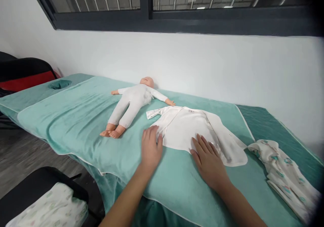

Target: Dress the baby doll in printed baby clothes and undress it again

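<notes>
A white baby shirt (184, 129) lies spread out on the teal bed cover, one sleeve reaching left and its right part fanned out. My left hand (152, 146) rests at the shirt's lower left edge, fingers stretched and touching the cloth. Flat on the lower hem lies my right hand (209, 161), its fingers extended. Neither hand grips anything. Left of the shirt, a baby doll (135, 100) in a white bodysuit lies on its back, arms out, one hand near the shirt's collar.
Patterned cloth (283, 173) lies folded at the bed's right. The bed (76, 119) stands against a white wall (189, 65) below a dark window frame (177, 21). A black chair (50, 176) at lower left holds a printed cloth (50, 206). A black and red item (27, 78) stands at far left.
</notes>
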`<state>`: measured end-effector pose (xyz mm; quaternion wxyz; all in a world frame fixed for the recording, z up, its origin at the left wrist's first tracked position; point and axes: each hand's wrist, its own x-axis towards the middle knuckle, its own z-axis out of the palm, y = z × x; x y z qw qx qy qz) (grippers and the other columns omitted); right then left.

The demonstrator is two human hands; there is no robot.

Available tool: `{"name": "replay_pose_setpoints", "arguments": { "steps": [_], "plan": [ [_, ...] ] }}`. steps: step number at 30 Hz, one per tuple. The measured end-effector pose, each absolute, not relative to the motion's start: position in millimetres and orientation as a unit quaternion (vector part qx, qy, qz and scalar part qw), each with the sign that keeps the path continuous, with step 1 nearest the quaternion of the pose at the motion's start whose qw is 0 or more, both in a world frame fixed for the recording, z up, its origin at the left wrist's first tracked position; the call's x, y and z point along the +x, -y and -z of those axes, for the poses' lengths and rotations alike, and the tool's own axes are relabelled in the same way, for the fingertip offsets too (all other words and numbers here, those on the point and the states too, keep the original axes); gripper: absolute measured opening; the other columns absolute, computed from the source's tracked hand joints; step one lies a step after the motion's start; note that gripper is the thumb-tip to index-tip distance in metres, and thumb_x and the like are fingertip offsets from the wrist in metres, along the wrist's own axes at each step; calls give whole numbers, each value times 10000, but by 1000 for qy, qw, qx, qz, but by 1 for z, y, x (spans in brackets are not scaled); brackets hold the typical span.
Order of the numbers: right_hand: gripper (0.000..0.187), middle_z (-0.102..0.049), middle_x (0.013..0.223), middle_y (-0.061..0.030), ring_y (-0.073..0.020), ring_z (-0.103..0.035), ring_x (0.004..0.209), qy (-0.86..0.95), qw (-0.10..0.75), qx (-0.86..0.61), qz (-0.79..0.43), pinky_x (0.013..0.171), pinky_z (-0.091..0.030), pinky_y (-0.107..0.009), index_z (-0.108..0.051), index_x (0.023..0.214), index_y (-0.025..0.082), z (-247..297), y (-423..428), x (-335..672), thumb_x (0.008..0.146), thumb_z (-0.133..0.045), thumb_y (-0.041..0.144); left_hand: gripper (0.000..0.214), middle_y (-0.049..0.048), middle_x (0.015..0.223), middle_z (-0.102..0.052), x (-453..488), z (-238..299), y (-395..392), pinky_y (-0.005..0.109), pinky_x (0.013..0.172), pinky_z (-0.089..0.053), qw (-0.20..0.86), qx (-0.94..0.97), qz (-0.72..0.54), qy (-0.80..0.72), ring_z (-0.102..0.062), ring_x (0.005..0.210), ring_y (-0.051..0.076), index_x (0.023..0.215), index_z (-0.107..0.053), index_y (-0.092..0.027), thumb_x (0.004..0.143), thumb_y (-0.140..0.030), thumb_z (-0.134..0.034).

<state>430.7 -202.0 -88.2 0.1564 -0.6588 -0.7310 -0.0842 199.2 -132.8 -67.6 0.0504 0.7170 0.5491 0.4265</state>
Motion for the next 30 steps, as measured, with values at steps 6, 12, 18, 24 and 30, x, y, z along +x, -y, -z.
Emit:
{"name": "replay_pose_setpoints", "arguments": {
  "steps": [6, 12, 18, 24, 30],
  "plan": [
    [502, -395, 1587, -65, -260, -330, 1482, 736, 163, -653, 78, 1181, -325, -486, -470, 1465, 182, 83, 211, 424, 1033, -366, 416, 522, 104, 1417, -599, 184, 62, 64, 500, 1182, -312, 73, 750, -293, -588, -522, 1334, 252, 1497, -388, -212, 990, -336, -417],
    [440, -478, 1534, -73, -253, -387, 1450, 738, 194, -643, 72, 1159, -353, -486, -518, 1403, 192, 86, 211, 426, 1025, -405, 387, 569, 114, 1603, -363, 188, 60, 34, 473, 1206, -285, 77, 725, -286, -621, -309, 1496, 263, 1515, -369, -150, 988, -364, -401],
    [397, -536, 1484, -82, -263, -449, 1406, 736, 233, -632, 68, 1129, -380, -484, -547, 1355, 211, 89, 212, 428, 1018, -414, 373, 377, 126, 1302, -657, 180, 60, 43, 411, 1071, -437, 89, 693, -362, -617, -588, 1233, 253, 1290, -598, -162, 964, -279, -448],
    [377, -558, 1462, -75, -266, -486, 1374, 730, 242, -636, 62, 1112, -393, -481, -570, 1331, 224, 87, 213, 428, 1011, -428, 361, 283, 73, 1079, -731, 178, 59, 68, 392, 969, -474, 92, 759, -328, -555, -637, 1057, 241, 1142, -674, -195, 951, -339, -523],
    [369, -575, 1444, -69, -264, -496, 1358, 728, 243, -638, 64, 1108, -393, -474, -581, 1318, 218, 86, 213, 428, 1008, -430, 350, 461, 55, 1190, -718, 180, 61, 65, 396, 999, -462, 131, 752, -337, -551, -622, 1129, 227, 1413, -505, -245, 965, -355, -500]
  ]
}}
